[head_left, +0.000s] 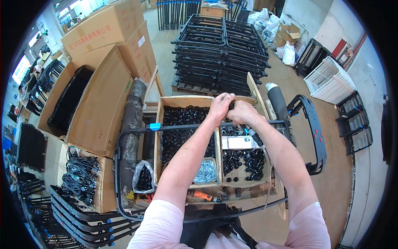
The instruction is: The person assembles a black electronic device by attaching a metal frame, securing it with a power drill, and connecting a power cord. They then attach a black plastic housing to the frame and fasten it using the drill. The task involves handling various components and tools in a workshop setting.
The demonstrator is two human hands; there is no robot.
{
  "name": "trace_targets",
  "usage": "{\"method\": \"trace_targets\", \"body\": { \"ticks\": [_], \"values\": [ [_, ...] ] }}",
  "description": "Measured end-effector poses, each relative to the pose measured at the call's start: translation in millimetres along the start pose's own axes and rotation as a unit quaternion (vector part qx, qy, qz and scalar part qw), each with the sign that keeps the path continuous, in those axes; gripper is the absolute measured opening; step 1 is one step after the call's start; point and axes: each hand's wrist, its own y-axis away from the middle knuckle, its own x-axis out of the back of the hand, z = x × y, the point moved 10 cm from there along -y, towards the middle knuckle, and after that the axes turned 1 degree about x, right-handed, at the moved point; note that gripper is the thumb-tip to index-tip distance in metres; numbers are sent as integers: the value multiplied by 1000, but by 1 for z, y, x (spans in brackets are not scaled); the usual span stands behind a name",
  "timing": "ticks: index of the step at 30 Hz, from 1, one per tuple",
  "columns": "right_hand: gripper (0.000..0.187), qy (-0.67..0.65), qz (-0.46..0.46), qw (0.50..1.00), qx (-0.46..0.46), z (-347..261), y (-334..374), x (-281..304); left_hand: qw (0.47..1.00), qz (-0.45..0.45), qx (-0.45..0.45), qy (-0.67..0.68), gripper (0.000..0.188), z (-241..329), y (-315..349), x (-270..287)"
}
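Both my hands meet over the far bar of a black tubular frame (178, 127) that lies across a wooden parts box (156, 159). My left hand (220, 108) is closed on a small black part (231, 105), only a bit of which shows between the hands. Pressed close beside it, my right hand (244, 113) has curled fingers; what they hold is hidden. Below my right wrist is a dark power driver (254, 137) with a hose, apart from the fingers. A blue clip (155, 126) sits on the bar to the left.
Black caps (186, 143), silver screws (205, 171) and a white phone (240, 142) lie in the box. An orange-handled tool (203, 195) lies near its front edge. Cartons (97, 103) and cables (81, 174) stand left; stacked black frames (219, 54) stand beyond.
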Motion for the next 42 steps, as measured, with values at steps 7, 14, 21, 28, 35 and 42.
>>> {"method": "trace_targets", "body": {
  "ticks": [7, 14, 21, 28, 35, 42],
  "values": [
    [34, -11, 1, 1000, -27, 4, 8, -8, 999, -32, 22, 8, 25, -9, 4, -5],
    [38, -56, -3, 998, -20, 2, 8, -18, 999, -37, 26, -14, 27, -17, 6, 1],
    [32, -108, -45, 993, -2, 3, -7, -34, 999, -30, 44, -13, 31, -26, 6, 7],
    [22, -113, -37, 993, 17, 16, -27, -41, 999, -22, 45, -1, 34, -22, 10, 1],
    [13, -143, -53, 988, -16, 6, -18, -34, 998, -27, 52, 32, 36, -21, 8, 3],
    [24, -65, 5, 998, -3, -7, 11, 3, 997, -74, 25, -9, 29, 17, 7, -17]
  ]
}}
